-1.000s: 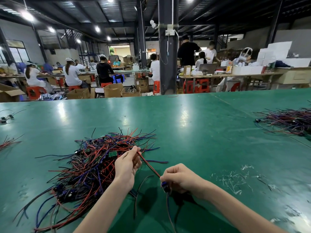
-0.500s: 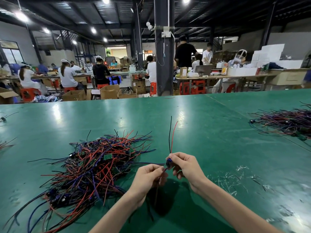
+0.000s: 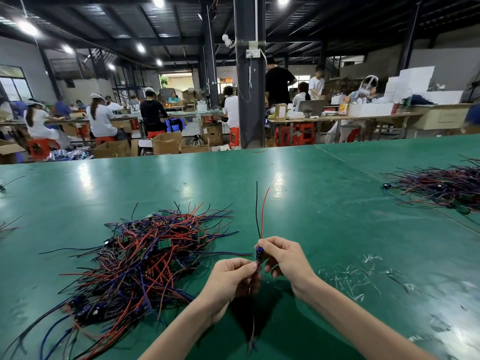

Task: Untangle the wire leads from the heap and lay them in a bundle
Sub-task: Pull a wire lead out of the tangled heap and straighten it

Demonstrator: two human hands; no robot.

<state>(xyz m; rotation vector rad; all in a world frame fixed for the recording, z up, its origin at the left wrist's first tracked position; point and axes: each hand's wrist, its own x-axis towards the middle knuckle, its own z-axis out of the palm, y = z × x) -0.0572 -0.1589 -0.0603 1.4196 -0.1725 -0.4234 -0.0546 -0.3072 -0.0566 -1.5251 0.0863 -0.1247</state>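
A tangled heap of red, blue and black wire leads [image 3: 145, 261] with small green boards lies on the green table, left of centre. Between my hands is one wire lead [image 3: 261, 211]: its red and black strands stand upward, and more strands hang down below my hands. My right hand [image 3: 283, 257] pinches its blue connector at the top. My left hand [image 3: 231, 278] pinches the lead just below the connector. Both hands hover a little above the table, right of the heap.
A second pile of wire leads [image 3: 439, 185] lies at the far right of the green table [image 3: 311, 203]. Bits of clear scrap [image 3: 348, 279] lie right of my hands. A few stray wires [image 3: 5, 224] show at the left edge. People work at benches beyond the table.
A second ago my left hand was pulling the lead out of the heap, slanting. Now the lead is free and upright, and my hands have come together at its connector.
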